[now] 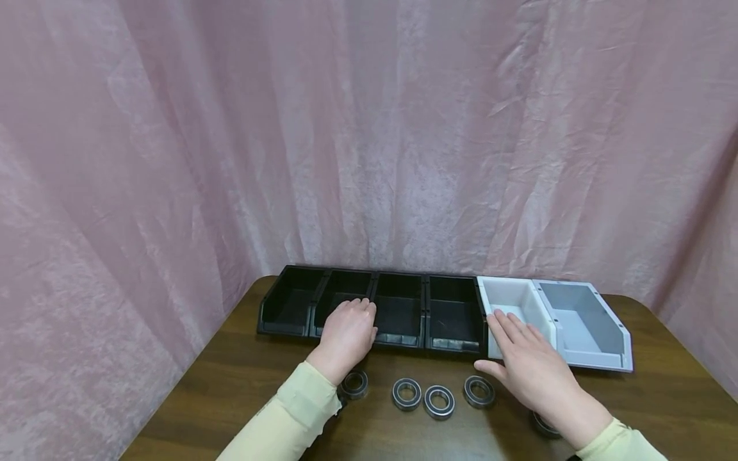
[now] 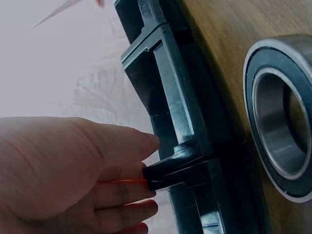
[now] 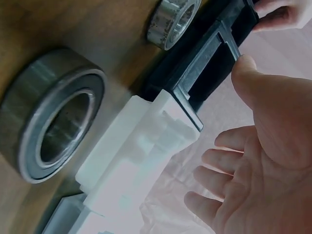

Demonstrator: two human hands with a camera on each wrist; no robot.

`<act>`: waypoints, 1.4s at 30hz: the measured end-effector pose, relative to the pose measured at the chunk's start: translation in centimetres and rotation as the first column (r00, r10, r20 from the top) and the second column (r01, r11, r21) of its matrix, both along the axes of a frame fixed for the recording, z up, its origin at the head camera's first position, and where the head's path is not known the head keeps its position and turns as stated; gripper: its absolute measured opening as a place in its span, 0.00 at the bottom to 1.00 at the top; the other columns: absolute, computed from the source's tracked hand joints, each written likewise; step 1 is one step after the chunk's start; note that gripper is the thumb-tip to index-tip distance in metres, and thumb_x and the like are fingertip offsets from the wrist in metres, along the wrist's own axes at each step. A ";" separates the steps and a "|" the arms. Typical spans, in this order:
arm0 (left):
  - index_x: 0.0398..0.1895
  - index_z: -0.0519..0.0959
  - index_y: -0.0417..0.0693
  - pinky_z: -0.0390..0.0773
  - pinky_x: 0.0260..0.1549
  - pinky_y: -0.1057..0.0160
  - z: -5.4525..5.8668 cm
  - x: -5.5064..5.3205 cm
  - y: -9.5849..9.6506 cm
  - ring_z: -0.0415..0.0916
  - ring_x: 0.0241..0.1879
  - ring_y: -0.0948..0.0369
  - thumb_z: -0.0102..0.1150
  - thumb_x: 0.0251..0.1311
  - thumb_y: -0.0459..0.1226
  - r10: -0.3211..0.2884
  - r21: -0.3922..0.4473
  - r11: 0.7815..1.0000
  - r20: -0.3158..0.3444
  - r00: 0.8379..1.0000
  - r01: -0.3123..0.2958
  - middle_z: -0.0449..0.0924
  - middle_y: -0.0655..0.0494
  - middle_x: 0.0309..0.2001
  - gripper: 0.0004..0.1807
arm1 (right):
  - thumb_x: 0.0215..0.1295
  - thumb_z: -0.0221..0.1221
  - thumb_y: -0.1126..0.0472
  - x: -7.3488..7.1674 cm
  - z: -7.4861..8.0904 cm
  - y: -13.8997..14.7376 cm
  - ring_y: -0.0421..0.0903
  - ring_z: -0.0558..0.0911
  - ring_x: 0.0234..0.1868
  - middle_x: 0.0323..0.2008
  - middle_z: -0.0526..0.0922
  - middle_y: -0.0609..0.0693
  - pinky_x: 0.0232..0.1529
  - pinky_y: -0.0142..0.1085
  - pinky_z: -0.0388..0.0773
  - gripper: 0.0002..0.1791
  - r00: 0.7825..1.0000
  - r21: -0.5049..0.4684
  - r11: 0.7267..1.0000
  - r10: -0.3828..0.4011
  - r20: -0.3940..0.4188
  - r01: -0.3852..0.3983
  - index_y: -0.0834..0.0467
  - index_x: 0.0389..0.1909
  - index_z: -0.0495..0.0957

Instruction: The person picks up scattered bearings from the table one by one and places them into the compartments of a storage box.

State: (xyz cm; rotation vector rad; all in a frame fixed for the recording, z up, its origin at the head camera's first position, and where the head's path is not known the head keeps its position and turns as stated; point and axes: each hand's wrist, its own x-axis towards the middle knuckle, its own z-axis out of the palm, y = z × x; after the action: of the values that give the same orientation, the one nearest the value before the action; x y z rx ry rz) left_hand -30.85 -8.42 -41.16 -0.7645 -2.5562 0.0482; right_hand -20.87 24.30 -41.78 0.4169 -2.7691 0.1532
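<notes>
My left hand [image 1: 348, 330] is at the front of the row of black bins [image 1: 398, 312], its fingers bent. In the left wrist view its thumb and fingers [image 2: 124, 192] pinch the front end of the wall between two black bins. Over the front of the white bin [image 1: 513, 296] my right hand [image 1: 533, 365] lies with straight fingers and the thumb spread. The right wrist view shows its palm facing the bins, with nothing held. A ball bearing [image 1: 354, 384] lies just below the left hand, and another bearing [image 1: 544, 424] is partly hidden under the right wrist.
Three more bearings, a left one [image 1: 406, 394], a middle one [image 1: 439, 402] and a right one [image 1: 479, 391], lie on the wooden table [image 1: 230, 378] before the bins. A grey bin [image 1: 582, 326] ends the row at right. Pink curtain [image 1: 369, 160] hangs behind.
</notes>
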 end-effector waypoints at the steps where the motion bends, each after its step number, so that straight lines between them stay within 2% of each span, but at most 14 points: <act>1: 0.54 0.89 0.39 0.84 0.63 0.53 0.1 0.0 0.0 0.88 0.55 0.50 0.81 0.64 0.42 -0.001 0.001 1.000 0.002 1.000 0.001 0.91 0.45 0.55 0.20 | 0.72 0.70 0.39 0.1 0.0 0.1 0.70 0.70 0.78 0.78 0.71 0.69 0.76 0.66 0.66 0.49 1.000 0.001 1.000 0.000 0.001 0.000 0.70 0.79 0.69; 10: 0.56 0.88 0.38 0.84 0.63 0.52 0.0 -0.1 0.2 0.88 0.56 0.49 0.79 0.67 0.42 0.001 -0.001 1.000 0.008 1.000 -0.001 0.90 0.43 0.57 0.21 | 0.72 0.70 0.39 1.5 -0.2 1.5 0.69 0.72 0.77 0.77 0.73 0.68 0.74 0.67 0.68 0.48 0.999 0.040 0.999 -0.016 -0.029 0.018 0.69 0.77 0.72; 19: 0.54 0.88 0.38 0.86 0.61 0.54 -0.2 -0.2 0.1 0.89 0.54 0.50 0.78 0.67 0.41 -0.002 -0.009 1.000 -0.002 1.000 0.002 0.90 0.44 0.56 0.19 | 0.71 0.71 0.39 2.9 -0.5 2.3 0.68 0.73 0.76 0.76 0.75 0.66 0.74 0.67 0.69 0.47 0.999 0.052 0.998 -0.037 -0.011 0.037 0.69 0.77 0.72; 24: 0.54 0.88 0.37 0.85 0.62 0.54 -0.1 -0.1 0.1 0.88 0.55 0.50 0.78 0.67 0.41 0.005 -0.013 1.000 0.024 1.000 -0.005 0.90 0.44 0.56 0.19 | 0.71 0.71 0.39 3.5 -0.7 2.7 0.67 0.74 0.76 0.76 0.75 0.66 0.74 0.67 0.69 0.47 0.999 0.061 0.998 -0.031 -0.025 0.032 0.69 0.76 0.73; 34: 0.59 0.87 0.38 0.82 0.66 0.52 0.0 -0.1 0.2 0.87 0.61 0.49 0.76 0.70 0.41 0.020 -0.022 1.000 0.049 0.999 -0.019 0.88 0.43 0.61 0.21 | 0.65 0.73 0.36 4.9 -1.9 4.2 0.67 0.79 0.71 0.70 0.80 0.66 0.70 0.64 0.72 0.47 0.992 0.073 0.997 0.002 -0.128 0.007 0.69 0.71 0.78; 40: 0.57 0.88 0.38 0.83 0.65 0.54 0.0 0.1 0.1 0.88 0.58 0.50 0.76 0.69 0.41 0.018 -0.021 1.000 0.039 0.999 -0.017 0.89 0.44 0.59 0.20 | 0.64 0.74 0.38 5.3 -2.3 4.6 0.67 0.79 0.70 0.70 0.80 0.66 0.69 0.65 0.73 0.47 0.994 0.085 0.996 0.012 -0.110 -0.003 0.68 0.72 0.78; 42: 0.57 0.88 0.38 0.83 0.65 0.54 0.0 0.2 0.0 0.88 0.58 0.50 0.77 0.69 0.41 0.018 -0.020 1.000 0.039 0.999 -0.017 0.89 0.44 0.59 0.20 | 0.65 0.74 0.37 5.6 -2.3 4.7 0.67 0.79 0.71 0.71 0.80 0.65 0.70 0.66 0.73 0.47 0.997 0.086 0.996 0.001 -0.074 0.006 0.68 0.73 0.77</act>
State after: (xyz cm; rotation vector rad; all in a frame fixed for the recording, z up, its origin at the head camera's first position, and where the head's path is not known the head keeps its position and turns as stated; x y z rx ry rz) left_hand -30.62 -8.40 -41.18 -0.7578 -2.6034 0.0638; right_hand -15.29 28.97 -44.07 0.4321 -2.7106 0.0169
